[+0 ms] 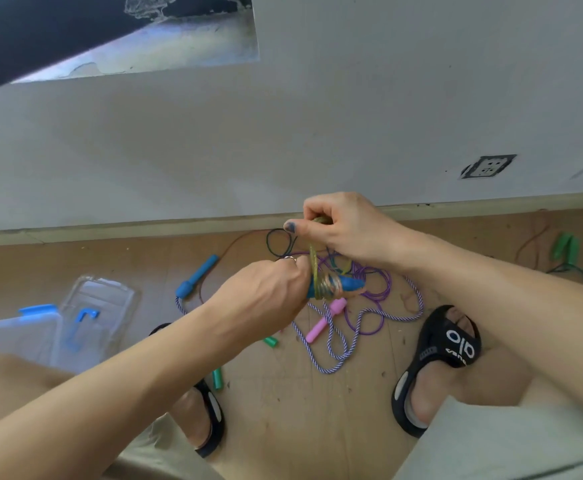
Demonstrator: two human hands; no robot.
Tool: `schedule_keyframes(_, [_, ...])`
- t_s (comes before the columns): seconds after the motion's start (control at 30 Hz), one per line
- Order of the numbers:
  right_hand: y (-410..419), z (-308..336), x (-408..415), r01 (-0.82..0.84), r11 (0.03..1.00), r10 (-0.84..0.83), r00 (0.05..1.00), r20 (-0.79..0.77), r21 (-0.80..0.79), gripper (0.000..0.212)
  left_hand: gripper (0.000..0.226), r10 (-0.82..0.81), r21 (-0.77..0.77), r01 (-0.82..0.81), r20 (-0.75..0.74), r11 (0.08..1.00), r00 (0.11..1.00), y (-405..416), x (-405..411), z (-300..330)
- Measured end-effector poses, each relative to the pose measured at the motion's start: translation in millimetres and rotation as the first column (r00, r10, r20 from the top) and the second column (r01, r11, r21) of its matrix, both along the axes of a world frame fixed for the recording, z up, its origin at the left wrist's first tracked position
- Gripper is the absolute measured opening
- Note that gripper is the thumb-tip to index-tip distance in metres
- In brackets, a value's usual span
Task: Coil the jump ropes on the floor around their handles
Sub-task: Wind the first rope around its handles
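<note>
My left hand [266, 296] grips a pair of blue handles [347, 285] held level above the floor, with several turns of a yellowish translucent rope [313, 261] wound round them. My right hand [343, 226] pinches that rope higher up, and the strand runs taut down to the coil. Below on the floor lie a purple rope [375, 292], a blue-and-white twisted rope [338, 355] with a blue handle [196, 277], a pink handle [324, 323] and green handles [218, 377].
A clear plastic box with blue clips [61, 327] sits at the left on the floor. More green handles [566, 249] lie at the far right by the wall. My feet in black sandals [439, 362] flank the rope pile. A wall socket [489, 166] is behind.
</note>
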State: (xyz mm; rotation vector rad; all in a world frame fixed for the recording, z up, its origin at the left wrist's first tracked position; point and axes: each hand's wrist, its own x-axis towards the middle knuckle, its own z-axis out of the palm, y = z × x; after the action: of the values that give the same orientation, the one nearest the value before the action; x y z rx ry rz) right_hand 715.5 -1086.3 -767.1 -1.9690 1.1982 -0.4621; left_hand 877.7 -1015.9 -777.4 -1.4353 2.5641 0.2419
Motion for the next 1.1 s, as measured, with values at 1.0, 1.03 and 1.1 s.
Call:
schedule_keyframes(1.0, [48, -36, 21, 0.167, 0.810, -0.388, 0.871, 0.300, 0.562, 0.013, 0.034, 0.045, -0.002, -0.055, -0.539, 0.998, 0.841, -7, 38, 31])
schedule_keyframes(1.03, [46, -31, 26, 0.136, 0.756, -0.465, 0.800, 0.379, 0.641, 0.021, 0.036, 0.066, 0.007, -0.075, -0.550, 0.997, 0.833, -8, 38, 30])
schedule_keyframes(1.1, [51, -27, 29, -0.048, 0.686, -0.491, 0.706, 0.511, 0.726, 0.032, 0.036, 0.138, 0.061, -0.127, -0.593, 0.990, 0.793, -11, 35, 27])
